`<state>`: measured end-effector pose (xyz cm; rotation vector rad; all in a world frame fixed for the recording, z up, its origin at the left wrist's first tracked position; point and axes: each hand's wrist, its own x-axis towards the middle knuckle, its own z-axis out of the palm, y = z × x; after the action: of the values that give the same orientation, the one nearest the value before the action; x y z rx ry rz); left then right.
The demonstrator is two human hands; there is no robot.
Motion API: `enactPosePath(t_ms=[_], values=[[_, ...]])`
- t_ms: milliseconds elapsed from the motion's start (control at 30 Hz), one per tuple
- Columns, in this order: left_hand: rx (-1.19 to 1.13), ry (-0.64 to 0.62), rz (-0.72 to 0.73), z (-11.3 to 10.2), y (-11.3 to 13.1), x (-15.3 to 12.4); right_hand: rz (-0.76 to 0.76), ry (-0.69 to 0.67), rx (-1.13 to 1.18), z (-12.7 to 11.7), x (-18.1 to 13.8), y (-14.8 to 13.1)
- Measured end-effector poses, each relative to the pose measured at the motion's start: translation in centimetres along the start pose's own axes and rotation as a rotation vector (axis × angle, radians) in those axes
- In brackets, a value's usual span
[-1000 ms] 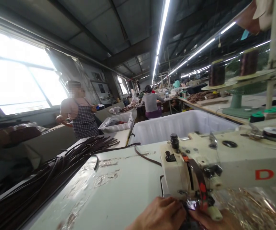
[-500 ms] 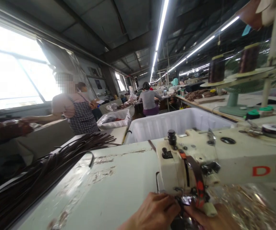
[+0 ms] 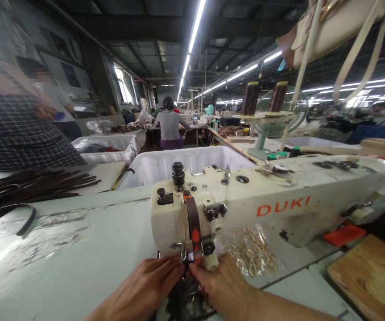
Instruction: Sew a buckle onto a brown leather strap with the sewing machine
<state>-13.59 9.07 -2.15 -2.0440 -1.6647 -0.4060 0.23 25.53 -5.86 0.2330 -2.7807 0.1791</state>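
— Look at twelve o'clock from where the person sits: both hands are tucked under the head of the sewing machine (image 3: 262, 205). The left hand (image 3: 145, 287) lies flat, fingers together, tips pressing down beside the needle. The right hand (image 3: 224, 285) mirrors it from the three o'clock side, also closed down on the work.

— What's under them?

— A dark piece (image 3: 184, 298), small, lying on the bench (image 3: 78, 258) right below the presser foot, between the two sets of fingertips. I can't tell exactly what it is.

— How would you do it well?

— I'd say keep both sets of fingertips just beside the needle, never in its line, and hold the piece flat and even from both sides so it feeds straight.

— And the count?

— One machine, two thread cones (image 3: 250, 98) at one o'clock, two white bins (image 3: 152, 167) at eleven and twelve, one heap of gold clasps (image 3: 250, 254) in clear plastic at three, one pile of dark straps (image 3: 31, 185) at nine, one wooden board (image 3: 369, 272) at four.
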Motion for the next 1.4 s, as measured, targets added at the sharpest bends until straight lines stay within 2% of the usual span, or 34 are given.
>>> enactPosePath(t_ms=[133,167,367,567,767,933,1100,1300,1400], values=[[-0.089,-0.170,-0.089,0.5,0.0,-0.6,0.015,-0.004,-0.008,0.0,0.0,0.0],[-0.088,-0.176,-0.099,0.6,0.1,-0.6,0.013,-0.001,-0.009,0.0,0.0,0.0],[-0.066,-0.104,-0.081,0.6,0.6,-0.6,0.024,-0.013,-0.039,0.1,0.0,0.1],[-0.029,-0.151,-0.094,1.4,0.5,-1.6,0.048,-0.085,-0.008,-1.1,-0.3,-0.2],[-0.039,-0.172,-0.108,1.8,0.4,-2.0,0.040,-0.057,0.009,-1.4,-0.7,-0.3],[-0.086,-0.229,-0.180,1.3,0.3,-1.6,0.071,-0.050,-0.004,-1.5,-0.6,-0.3],[-0.130,-0.187,-0.174,1.5,0.2,-1.6,0.050,0.069,-0.002,-2.2,-0.3,-0.5],[-0.261,-0.200,-0.321,0.8,-0.2,-0.8,0.179,0.164,0.063,-1.3,-0.1,0.4],[-0.317,-0.163,-0.410,1.2,-1.3,-0.9,0.207,0.107,0.094,-0.4,0.4,1.0]])
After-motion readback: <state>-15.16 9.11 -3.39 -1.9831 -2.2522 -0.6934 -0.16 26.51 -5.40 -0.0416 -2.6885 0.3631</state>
